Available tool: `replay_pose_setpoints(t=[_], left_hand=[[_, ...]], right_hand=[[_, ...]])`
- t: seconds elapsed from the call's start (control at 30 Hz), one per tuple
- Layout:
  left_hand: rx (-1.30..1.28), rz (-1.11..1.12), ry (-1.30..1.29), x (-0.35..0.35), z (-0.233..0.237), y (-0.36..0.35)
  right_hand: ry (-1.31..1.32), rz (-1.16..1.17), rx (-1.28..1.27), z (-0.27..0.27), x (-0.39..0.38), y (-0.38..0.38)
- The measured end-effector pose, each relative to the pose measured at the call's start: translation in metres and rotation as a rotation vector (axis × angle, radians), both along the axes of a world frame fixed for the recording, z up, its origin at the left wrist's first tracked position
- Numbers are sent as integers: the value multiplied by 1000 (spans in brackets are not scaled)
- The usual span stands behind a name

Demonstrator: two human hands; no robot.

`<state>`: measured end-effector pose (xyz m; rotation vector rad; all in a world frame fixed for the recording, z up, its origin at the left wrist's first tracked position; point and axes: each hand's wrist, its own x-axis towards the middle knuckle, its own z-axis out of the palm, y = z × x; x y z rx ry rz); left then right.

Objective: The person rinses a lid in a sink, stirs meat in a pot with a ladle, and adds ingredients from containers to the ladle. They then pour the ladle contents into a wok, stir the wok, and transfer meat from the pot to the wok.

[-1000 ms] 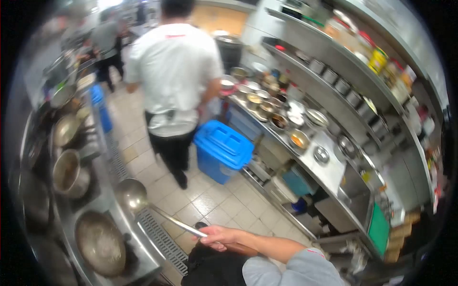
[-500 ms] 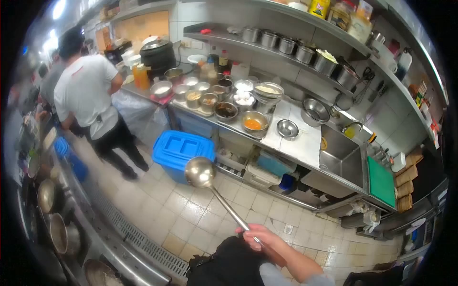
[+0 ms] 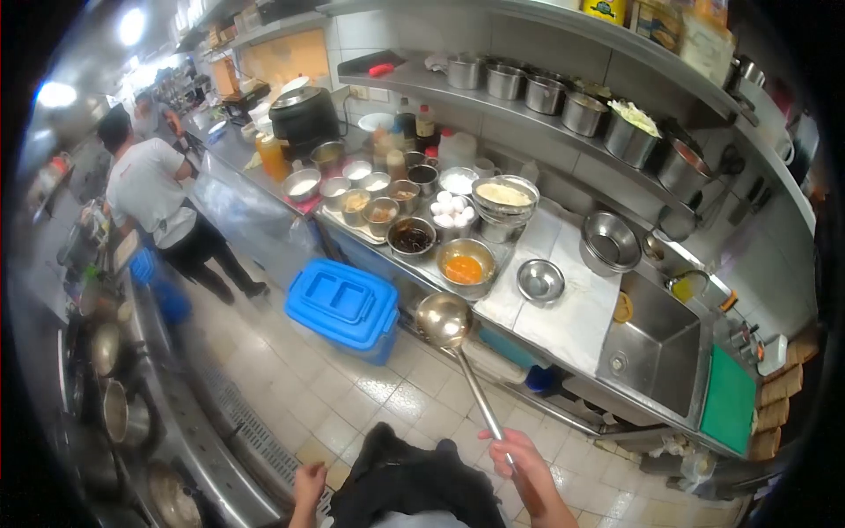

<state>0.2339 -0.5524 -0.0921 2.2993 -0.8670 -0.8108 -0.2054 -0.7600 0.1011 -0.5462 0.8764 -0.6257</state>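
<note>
A steel ladle with a long handle is in my right hand. Its round bowl appears in front of the counter edge, just below a metal bowl of beaten-looking orange egg. Low in the view, beside my dark clothing, my left hand has curled fingers and no visible object in it. On the counter, a bowl of whole eggs stands behind the orange egg bowl. To the right, a small steel bowl rests on white cloths.
A blue lidded bin stands on the tiled floor before the counter. At right are a sink and a green cutting board. Pots line the shelf. A stove with pans runs along the left; a co-worker stands beyond.
My view has shifted toward the counter. The ladle's bowl now appears farther right, close to the counter edge. My left hand has come into view at the bottom.
</note>
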Motion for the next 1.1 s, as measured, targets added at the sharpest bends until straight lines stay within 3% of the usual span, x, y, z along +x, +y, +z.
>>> replay_pose_setpoints(t=[0.07, 0.13, 0.23, 0.43, 0.57, 0.8, 0.87, 1.03, 1.1], left_hand=[[-97, -82, -77, -16, 60, -81], [-344, -154, -114, -15, 76, -152], [-382, -305, -150, -18, 124, -266], [-602, -637, -331, -13, 136, -485], [-558, -825, -242, -24, 127, -602], [-527, -1208, -194, -60, 89, -715], [-402, -1392, -197, -58, 86, -727], [-510, -1441, -181, -40, 97, -739], [-630, -1216, -235, -20, 107, -740]], right_hand=[[-24, 0, -7, -8, -2, -15], [-60, -44, 18, -10, 2, -27], [-57, -100, 20, -5, 10, -42], [34, -220, 22, 7, 38, -77], [79, -382, 7, 15, 83, -100], [274, -559, -14, 46, 161, -126], [320, -618, 6, 56, 180, -132], [391, -642, 58, 81, 206, -156], [356, -650, 69, 77, 206, -160]])
